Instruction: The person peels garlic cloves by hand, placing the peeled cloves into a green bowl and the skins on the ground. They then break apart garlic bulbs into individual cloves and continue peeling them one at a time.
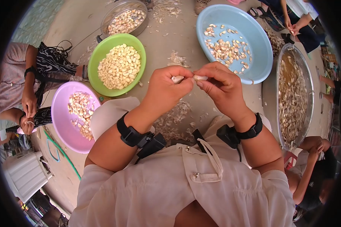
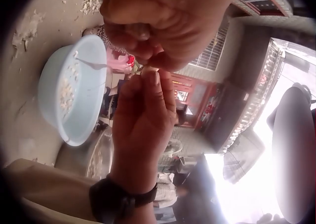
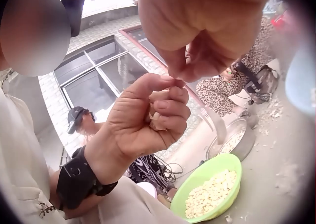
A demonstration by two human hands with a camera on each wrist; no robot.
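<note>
Both hands meet in front of the lap, fingertips nearly touching. My left hand [image 1: 166, 86] has its fingers curled around a garlic clove [image 1: 177, 79], and in the right wrist view pale pieces show in its palm. With thumb and fingertips, my right hand [image 1: 224, 84] pinches another garlic clove [image 1: 201, 77], right at the left thumb and forefinger. In the left wrist view the tip of a pale clove [image 2: 149, 70] shows between the hands; the rest is hidden by fingers.
A green basin [image 1: 141, 77] of peeled cloves and a purple basin [image 1: 58, 113] of unpeeled ones stand left. A blue basin [image 1: 259, 41] with cloves is ahead; a metal tub [image 1: 310, 102] of water and cloves stands right. Garlic skins [image 1: 174, 117] litter the floor. Other people sit around.
</note>
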